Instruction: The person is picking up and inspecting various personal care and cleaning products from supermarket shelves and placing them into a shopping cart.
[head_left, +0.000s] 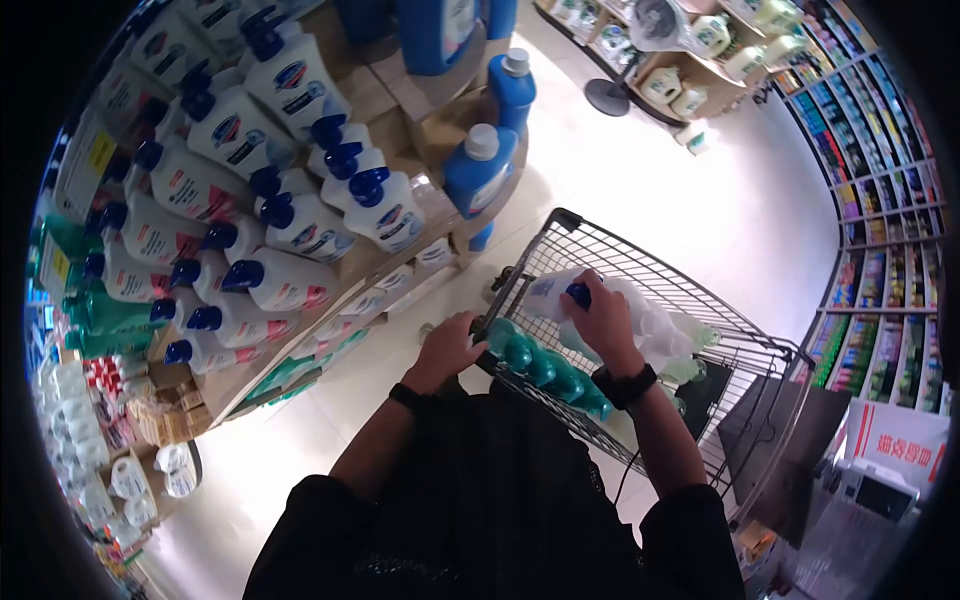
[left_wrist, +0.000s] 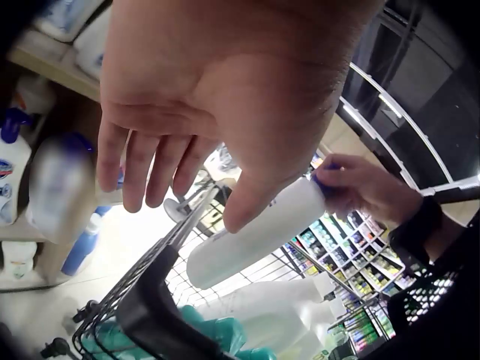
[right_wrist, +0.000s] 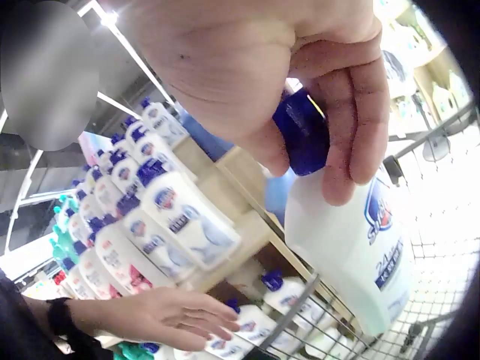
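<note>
Right hand [head_left: 600, 318] grips blue-capped bottle [head_left: 545, 292], unreleased, over shopping cart [head_left: 640, 258] holding teal bottles [head_left: 545, 368]; left hand [head_left: 447, 348] fingers relaxed

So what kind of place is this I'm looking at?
Most likely a supermarket or drugstore. A wire shopping cart stands beside stacked rows of identical blue-capped bottles, long shelves of packaged goods line the far wall, and the right hand holds a white bottle over the cart.

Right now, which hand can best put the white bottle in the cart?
Probably the right hand: it holds the white bottle over the cart; the left hand is open by the rim.
</note>
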